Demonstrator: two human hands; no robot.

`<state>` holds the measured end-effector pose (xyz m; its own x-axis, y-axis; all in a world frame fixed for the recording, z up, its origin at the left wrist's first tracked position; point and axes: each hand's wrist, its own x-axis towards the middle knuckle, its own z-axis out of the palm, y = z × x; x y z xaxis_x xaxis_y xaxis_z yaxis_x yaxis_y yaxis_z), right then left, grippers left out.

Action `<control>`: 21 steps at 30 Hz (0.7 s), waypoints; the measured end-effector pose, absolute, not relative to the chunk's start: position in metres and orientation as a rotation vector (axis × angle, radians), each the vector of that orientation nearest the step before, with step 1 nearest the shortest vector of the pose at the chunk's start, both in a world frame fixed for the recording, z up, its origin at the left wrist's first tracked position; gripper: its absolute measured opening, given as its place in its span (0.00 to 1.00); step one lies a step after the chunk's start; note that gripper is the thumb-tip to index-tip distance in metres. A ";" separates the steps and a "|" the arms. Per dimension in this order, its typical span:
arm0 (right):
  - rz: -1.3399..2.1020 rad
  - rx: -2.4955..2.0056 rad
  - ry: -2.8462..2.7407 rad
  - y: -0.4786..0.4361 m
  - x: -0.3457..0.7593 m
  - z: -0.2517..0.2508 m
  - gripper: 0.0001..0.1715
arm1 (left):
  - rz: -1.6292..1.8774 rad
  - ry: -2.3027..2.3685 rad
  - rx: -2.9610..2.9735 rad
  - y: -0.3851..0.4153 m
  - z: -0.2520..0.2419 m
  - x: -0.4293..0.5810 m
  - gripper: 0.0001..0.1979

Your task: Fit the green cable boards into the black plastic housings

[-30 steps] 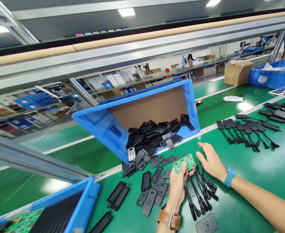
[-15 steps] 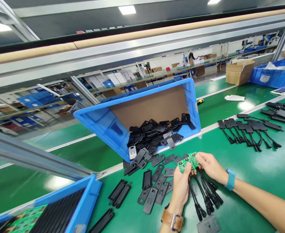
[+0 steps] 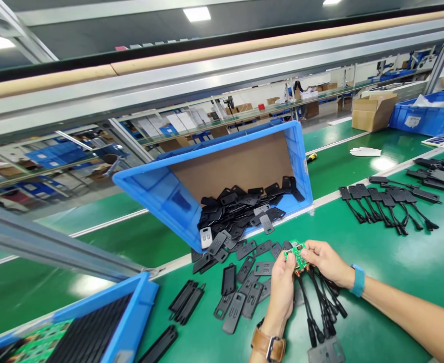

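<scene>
Both my hands grip green circuit boards (image 3: 296, 253) at the middle right of the green bench. My left hand (image 3: 283, 277) pinches the left side, thumb on top. My right hand (image 3: 325, 259) closes on the right side, its fingers partly hidden behind. Several black cables (image 3: 322, 305) with connector ends hang from the boards toward me. Under the cable ends lies a grey-black plastic cover (image 3: 325, 350). Left of my left hand, loose black covers (image 3: 252, 300) are spread on the bench.
A tipped blue bin (image 3: 210, 161) spills black covers. At lower left, another blue bin (image 3: 146, 297) holds green boards and black cases. Black cases (image 3: 187, 301) lie beside it. Finished-looking cabled units (image 3: 388, 200) lie at right, with a white glove (image 3: 365, 152) beyond.
My hands have come closer together, and the boards, spread side by side before, now overlap in a tighter stack. The cables shifted slightly with them.
</scene>
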<state>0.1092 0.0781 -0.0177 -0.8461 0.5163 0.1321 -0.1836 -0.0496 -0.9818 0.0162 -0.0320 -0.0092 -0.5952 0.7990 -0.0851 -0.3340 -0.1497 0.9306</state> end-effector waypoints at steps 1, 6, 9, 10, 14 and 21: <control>1.976 -0.354 -1.731 0.079 0.109 -0.017 0.26 | 1.847 1.311 0.563 -0.032 -0.009 0.017 0.15; 2.074 -0.383 -1.658 0.082 0.110 -0.013 0.28 | 1.865 1.264 0.571 -0.033 -0.010 0.022 0.14; 2.126 -0.392 -1.621 0.083 0.109 -0.014 0.29 | 1.867 1.240 0.581 -0.032 -0.010 0.023 0.14; 2.162 -0.393 -1.598 0.083 0.109 -0.014 0.29 | 1.868 1.229 0.580 -0.032 -0.009 0.023 0.15; 2.309 -0.411 -1.520 0.086 0.109 -0.017 0.28 | 1.869 1.193 0.551 -0.031 -0.010 0.022 0.16; 2.255 -0.382 -1.599 0.084 0.108 -0.018 0.27 | 1.873 1.241 0.535 -0.030 -0.011 0.022 0.17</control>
